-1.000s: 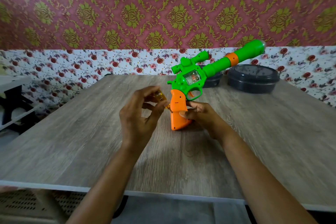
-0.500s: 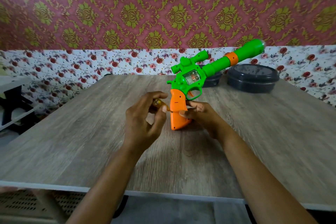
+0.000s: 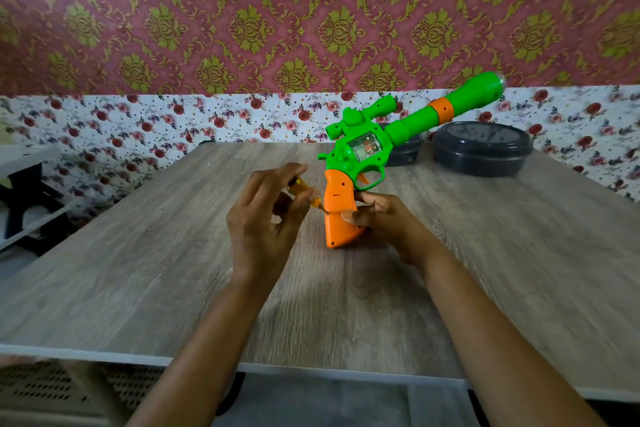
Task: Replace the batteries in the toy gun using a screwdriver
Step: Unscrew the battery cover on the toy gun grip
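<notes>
Toward the left of the counter [image 3: 138,270], the left hand [image 3: 266,218] pinches a small amber-handled screwdriver [image 3: 300,189] between thumb and fingertips, its other fingers [image 3: 258,184] loosely spread. The thin shaft points right and meets the left edge of the orange grip [image 3: 341,218] of the toy gun [image 3: 367,149]. The screw itself is too small to make out.

The gun stands near the counter's middle. Its butt seems to rest on the wood, and its green barrel slants up and to the right. The right hand [image 3: 384,222] grips the lower part of the grip from the right, thumb laid across the near face.

The gun looks like hollow moulded plastic: light, stiff and rather slick, and top-heavy with that long barrel. Low on the grip, opposite the driver's push, is probably the soundest place to brace it. The slim driver will likely need a firm fingertip pinch and steady inward pressure, or the tip may skate and scar the plastic.

Farther right, by the wall, sit two dark round containers [image 3: 483,147].
</notes>
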{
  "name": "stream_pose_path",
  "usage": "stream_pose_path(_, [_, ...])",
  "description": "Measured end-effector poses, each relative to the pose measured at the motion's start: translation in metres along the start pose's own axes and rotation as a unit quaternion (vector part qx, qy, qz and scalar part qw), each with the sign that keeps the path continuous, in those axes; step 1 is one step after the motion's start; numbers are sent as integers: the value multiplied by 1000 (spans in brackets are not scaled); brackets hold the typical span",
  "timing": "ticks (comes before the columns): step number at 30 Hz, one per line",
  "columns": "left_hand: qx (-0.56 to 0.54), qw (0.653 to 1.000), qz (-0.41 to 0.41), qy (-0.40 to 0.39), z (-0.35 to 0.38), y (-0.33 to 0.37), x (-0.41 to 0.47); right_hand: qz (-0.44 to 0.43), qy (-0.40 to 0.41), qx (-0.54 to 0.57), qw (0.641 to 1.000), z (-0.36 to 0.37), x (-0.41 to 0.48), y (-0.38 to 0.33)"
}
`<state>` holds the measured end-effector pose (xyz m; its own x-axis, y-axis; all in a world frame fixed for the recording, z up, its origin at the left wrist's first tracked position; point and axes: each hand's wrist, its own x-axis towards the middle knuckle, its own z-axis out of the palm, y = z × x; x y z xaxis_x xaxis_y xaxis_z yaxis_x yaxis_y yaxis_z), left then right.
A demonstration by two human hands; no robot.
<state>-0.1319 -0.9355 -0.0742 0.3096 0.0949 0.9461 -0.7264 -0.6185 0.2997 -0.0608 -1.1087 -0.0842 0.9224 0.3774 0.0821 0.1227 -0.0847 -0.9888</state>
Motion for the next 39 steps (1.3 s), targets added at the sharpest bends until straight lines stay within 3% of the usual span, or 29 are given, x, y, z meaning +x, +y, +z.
stream_pose_path(7, [2,1000,29,-1,0,2,-1,19,5,13,1000,1,-2,-2])
stream_pose_path(11, [9,1000,8,-5,0,3,0,15,6,11,1000,1,-3,-3])
stream_pose_path(15, [-64,997,-46,6,2,6,-2,6,8,8,1000,1,-4,-5])
stream_pose_path(20, [5,1000,16,-19,1,0,-2,7,5,-11,1000,1,-3,-3])
stream_pose_path(27, [12,999,30,-22,2,3,-2,6,6,-1,1000,1,-2,-3])
stream_pose_path(35, [-23,999,-41,-3,3,4,-3,-4,0,5,1000,0,0,0])
stream_pose_path(39, [-29,999,-32,-2,3,2,-4,-8,-3,4,1000,0,0,1])
